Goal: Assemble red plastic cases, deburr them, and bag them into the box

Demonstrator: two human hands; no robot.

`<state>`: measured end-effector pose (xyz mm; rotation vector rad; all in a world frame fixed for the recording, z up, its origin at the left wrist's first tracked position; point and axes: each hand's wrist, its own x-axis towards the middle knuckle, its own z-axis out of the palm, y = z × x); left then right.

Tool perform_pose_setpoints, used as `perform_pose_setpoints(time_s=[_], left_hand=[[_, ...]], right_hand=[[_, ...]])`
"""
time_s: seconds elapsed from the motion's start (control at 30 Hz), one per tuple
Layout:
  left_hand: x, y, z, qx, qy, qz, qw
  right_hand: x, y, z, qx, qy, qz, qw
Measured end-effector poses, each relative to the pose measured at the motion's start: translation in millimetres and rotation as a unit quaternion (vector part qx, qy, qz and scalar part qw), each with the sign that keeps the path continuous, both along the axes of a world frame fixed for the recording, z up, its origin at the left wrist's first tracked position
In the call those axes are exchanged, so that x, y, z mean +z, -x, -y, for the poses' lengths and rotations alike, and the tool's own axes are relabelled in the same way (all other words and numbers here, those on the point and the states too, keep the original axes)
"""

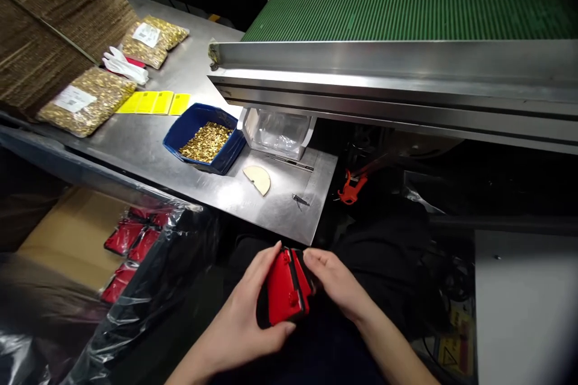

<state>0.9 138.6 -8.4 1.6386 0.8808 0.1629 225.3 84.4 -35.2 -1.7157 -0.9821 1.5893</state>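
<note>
Red case (280, 292), edged in black, is in the person's two hands in the head view, above the dark-clothed lap and just off the near end of the tabletop (149, 162). It lies between the left grip (241, 316) and the right grip (338, 284), touching both. The left grip is curved widely around its left side, fingers along the upper left edge, thumb at the lower edge. The right grip is bent in at the upper right, its thumb near the corner; its other fingers are mostly hidden, so how tightly it closes I cannot tell. Two small red catches (294, 298) show beside the black seam; whether the case is ajar is unclear.

On the tabletop, a blue bin (235, 153) holds gold-coloured pieces (206, 142), with a pale half-disc (259, 179) near it and a small metal tool (300, 200) closer to the end. More red-and-black cases (126, 236) lie in a carton (67, 234) to the left, and a green belt (406, 9) runs across the upper right
</note>
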Motion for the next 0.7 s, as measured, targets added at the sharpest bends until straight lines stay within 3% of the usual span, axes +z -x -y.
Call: perform_pose_setpoints(time_s=[0.07, 0.17, 0.3, 0.43, 0.57, 0.7], left_hand=[[0.4, -6, -18, -0.014, -0.105, -0.04, 0.994], [-5.5, -20, -43, -0.034, -0.232, -0.098, 0.967], [-16.3, -41, -66, -0.062, -0.278, -0.145, 0.948], [-28.1, -63, -82, -0.092, -0.287, -0.162, 0.939], [-36.0, -72, -95, -0.096, -0.29, -0.16, 0.939], [-27.4, -67, -113, -0.077, -0.304, -0.136, 0.94]], right_hand=[[-11.8, -8, -25, -0.008, -0.052, 0.166, 0.985], [-30.8, -18, -67, -0.033, -0.095, 0.291, 0.952], [-47.2, -27, -109, -0.001, -0.129, 0.393, 0.91], [-52.0, -40, -132, -0.002, -0.15, 0.449, 0.881], [-45.2, -48, -130, -0.012, -0.177, 0.443, 0.879], [-34.3, -46, -87, -0.036, -0.194, 0.397, 0.896]])
